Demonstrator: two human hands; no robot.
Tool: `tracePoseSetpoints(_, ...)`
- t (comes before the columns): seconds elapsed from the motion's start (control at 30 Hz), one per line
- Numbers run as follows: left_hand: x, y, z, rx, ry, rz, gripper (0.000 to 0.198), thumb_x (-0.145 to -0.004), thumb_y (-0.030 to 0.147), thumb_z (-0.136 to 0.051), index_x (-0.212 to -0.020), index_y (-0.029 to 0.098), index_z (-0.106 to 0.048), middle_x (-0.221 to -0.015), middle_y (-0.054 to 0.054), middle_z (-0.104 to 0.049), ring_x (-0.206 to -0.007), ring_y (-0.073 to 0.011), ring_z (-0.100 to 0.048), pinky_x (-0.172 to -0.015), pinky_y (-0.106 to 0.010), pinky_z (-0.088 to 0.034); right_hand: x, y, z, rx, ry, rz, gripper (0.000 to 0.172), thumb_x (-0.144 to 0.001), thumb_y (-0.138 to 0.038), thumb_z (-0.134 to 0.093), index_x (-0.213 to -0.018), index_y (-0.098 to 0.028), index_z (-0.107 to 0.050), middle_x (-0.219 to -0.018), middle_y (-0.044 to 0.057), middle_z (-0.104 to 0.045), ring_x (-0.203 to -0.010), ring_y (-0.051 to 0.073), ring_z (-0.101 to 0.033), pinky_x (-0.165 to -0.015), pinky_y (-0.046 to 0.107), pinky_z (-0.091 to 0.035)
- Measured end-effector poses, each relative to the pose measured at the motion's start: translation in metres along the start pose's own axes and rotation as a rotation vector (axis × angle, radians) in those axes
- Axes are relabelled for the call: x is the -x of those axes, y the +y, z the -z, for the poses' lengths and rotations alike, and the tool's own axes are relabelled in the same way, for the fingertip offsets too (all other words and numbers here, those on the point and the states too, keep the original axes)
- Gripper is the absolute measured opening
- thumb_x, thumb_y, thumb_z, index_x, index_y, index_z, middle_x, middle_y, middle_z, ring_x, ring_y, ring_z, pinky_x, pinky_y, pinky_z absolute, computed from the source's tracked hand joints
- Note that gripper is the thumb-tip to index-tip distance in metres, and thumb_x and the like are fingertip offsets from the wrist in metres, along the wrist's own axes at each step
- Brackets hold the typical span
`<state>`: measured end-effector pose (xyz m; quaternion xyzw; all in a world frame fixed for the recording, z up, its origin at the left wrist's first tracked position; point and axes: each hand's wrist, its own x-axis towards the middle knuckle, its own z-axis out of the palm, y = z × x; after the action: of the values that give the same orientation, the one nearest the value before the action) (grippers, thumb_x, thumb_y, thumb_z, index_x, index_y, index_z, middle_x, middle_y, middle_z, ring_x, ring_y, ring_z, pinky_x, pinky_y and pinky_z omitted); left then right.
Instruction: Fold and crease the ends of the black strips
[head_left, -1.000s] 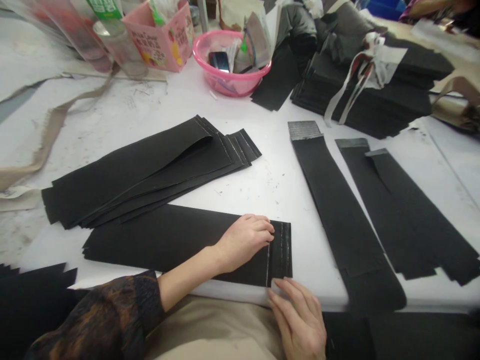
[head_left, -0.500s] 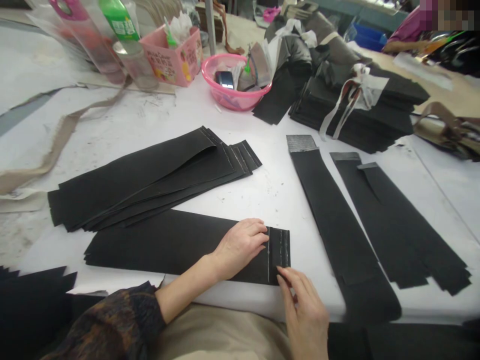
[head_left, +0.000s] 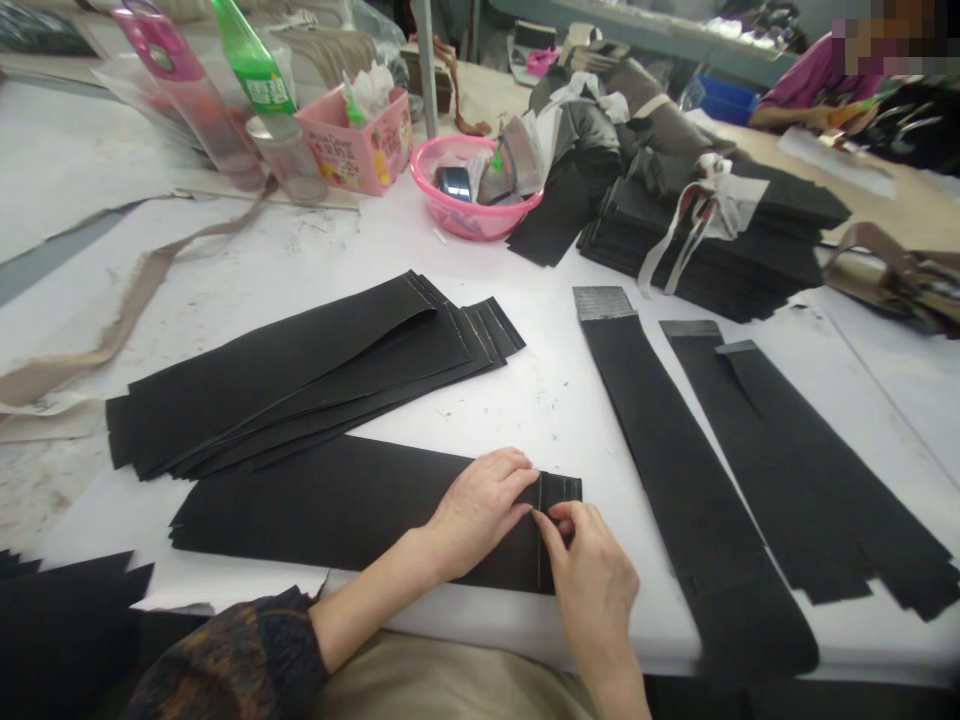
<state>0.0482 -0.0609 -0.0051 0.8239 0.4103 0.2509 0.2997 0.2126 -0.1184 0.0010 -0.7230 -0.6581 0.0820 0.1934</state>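
A long black strip (head_left: 337, 500) of sheet material lies across the table in front of me, with pale lines marked across its right end. My left hand (head_left: 484, 505) rests on it just left of the long pale line, fingers laid over the surface and thumb apart. At that same line, my right hand (head_left: 592, 560) has its thumb and forefinger pinched on the strip's end part, covering some of it. Just beyond lies a fanned stack of black strips (head_left: 285, 370), its right ends also marked with pale lines.
Three black strips lie at the right, one being a long strip (head_left: 667, 440) hanging toward the front edge. Behind stand a pink basin (head_left: 480, 222), a pink box (head_left: 356, 150), bottles and a tied black bundle (head_left: 712, 240). Another person's sleeve (head_left: 799, 80) shows far right.
My right hand has moved up and left from the strip's front edge to the pale line, pinching there. My left hand stays on the strip. The whole view has shifted slightly.
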Motion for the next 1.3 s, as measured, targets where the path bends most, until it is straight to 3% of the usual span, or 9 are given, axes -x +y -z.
tracePoseSetpoints(0.17,-0.002,0.001,0.001,0.089,0.023,0.023,0.033,-0.088,0.011,-0.060,-0.120,0.018,-0.054,-0.125,-0.008,-0.056,-0.122,-0.0215,-0.048,-0.108,-0.039,-0.041,-0.002,0.000,0.005,-0.080,-0.100,-0.061,0.050,-0.094,-0.065,-0.040,-0.076,-0.023,-0.059,-0.069,0.001,-0.062,-0.058,0.017,-0.056,-0.051,0.029,-0.032)
tracePoseSetpoints(0.3,-0.005,0.005,0.010,0.181,0.053,0.074,0.034,-0.089,0.017,-0.063,-0.122,0.019,-0.054,-0.117,-0.007,-0.059,-0.111,-0.0210,-0.054,-0.098,-0.037,-0.046,0.001,0.000,0.011,-0.331,-0.189,-0.173,0.038,-0.091,-0.057,-0.053,-0.079,-0.022,-0.060,-0.068,-0.001,-0.062,-0.056,0.015,-0.055,-0.053,0.026,-0.039)
tracePoseSetpoints(0.47,-0.010,0.015,0.030,0.250,-0.006,0.116,0.007,-0.087,0.023,-0.068,-0.091,0.019,-0.063,-0.088,-0.001,-0.063,-0.086,-0.0178,-0.058,-0.079,-0.030,-0.045,0.006,-0.004,0.019,-0.597,-0.235,-0.248,0.031,-0.089,-0.049,-0.060,-0.082,-0.019,-0.061,-0.069,0.000,-0.063,-0.060,0.016,-0.058,-0.054,0.023,-0.046)
tracePoseSetpoints(0.63,-0.009,0.028,0.044,0.232,-0.019,0.089,0.008,-0.084,0.018,-0.069,-0.083,0.019,-0.061,-0.082,0.002,-0.062,-0.080,-0.0157,-0.056,-0.077,-0.029,-0.041,0.010,-0.010,0.023,-0.767,-0.270,-0.257,0.031,-0.090,-0.045,-0.059,-0.101,-0.017,-0.066,-0.088,0.005,-0.069,-0.076,0.019,-0.064,-0.063,0.024,-0.053)
tracePoseSetpoints(0.83,0.000,0.034,0.049,0.223,-0.049,0.086,0.009,-0.082,0.016,-0.069,-0.085,0.020,-0.061,-0.083,0.003,-0.062,-0.081,-0.0152,-0.056,-0.078,-0.027,-0.040,0.011,-0.020,0.026,-0.804,-0.231,-0.171,0.030,-0.092,-0.039,-0.058,-0.110,-0.018,-0.068,-0.101,0.008,-0.069,-0.088,0.022,-0.066,-0.076,0.028,-0.055)
tracePoseSetpoints(1.17,0.005,0.035,0.052,0.273,0.007,0.038,0.008,-0.083,0.015,-0.065,-0.082,0.018,-0.059,-0.079,0.002,-0.060,-0.077,-0.0149,-0.055,-0.078,-0.029,-0.041,0.023,-0.027,0.030,-0.711,-0.204,-0.120,0.030,-0.095,-0.038,-0.053,-0.110,-0.018,-0.069,-0.096,0.006,-0.071,-0.085,0.021,-0.067,-0.074,0.025,-0.055)
tracePoseSetpoints(1.3,0.008,0.034,0.052,0.306,-0.048,0.040,0.006,-0.084,0.017,-0.066,-0.084,0.020,-0.060,-0.081,0.001,-0.061,-0.078,-0.0159,-0.055,-0.078,-0.030,-0.040,0.028,-0.030,0.030,-0.707,-0.202,-0.090,0.029,-0.096,-0.036,-0.050,-0.109,-0.018,-0.069,-0.092,0.005,-0.070,-0.077,0.019,-0.066,-0.070,0.024,-0.053)
